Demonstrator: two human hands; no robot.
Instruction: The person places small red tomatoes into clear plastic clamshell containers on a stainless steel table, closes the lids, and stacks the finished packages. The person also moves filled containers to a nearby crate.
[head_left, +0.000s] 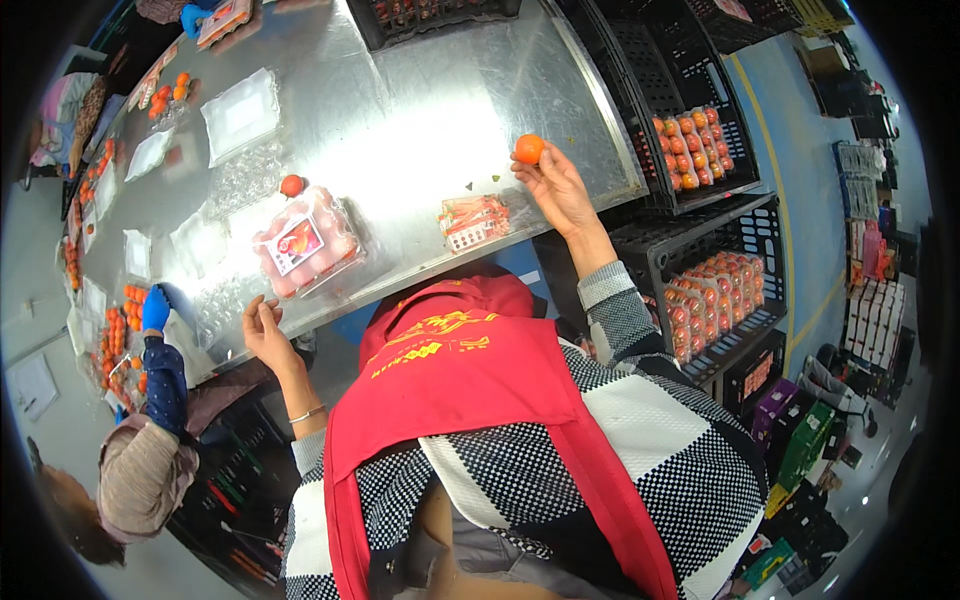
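Note:
My right hand (559, 193) holds an orange-red tomato (529, 149) in its fingertips, raised over the right part of the metal table (420, 97). Below it lies a stack of printed labels (474, 222) close to the table's front edge. My left hand (268, 334) is at that edge, its fingers loosely curled and slightly apart, holding nothing. Just beyond it sits a clear plastic clamshell pack (309, 241) of tomatoes, with a printed label on its top. A single red tomato (292, 185) rests against the pack's far side.
Clear plastic trays with white pads (241, 116) lie at the left. A co-worker's blue-gloved hand (156, 307) is among loose tomatoes (115, 334). Black crates (651, 251) holding packed tomatoes (716, 296) stand on the right. Another black crate (435, 15) sits at the table's far side.

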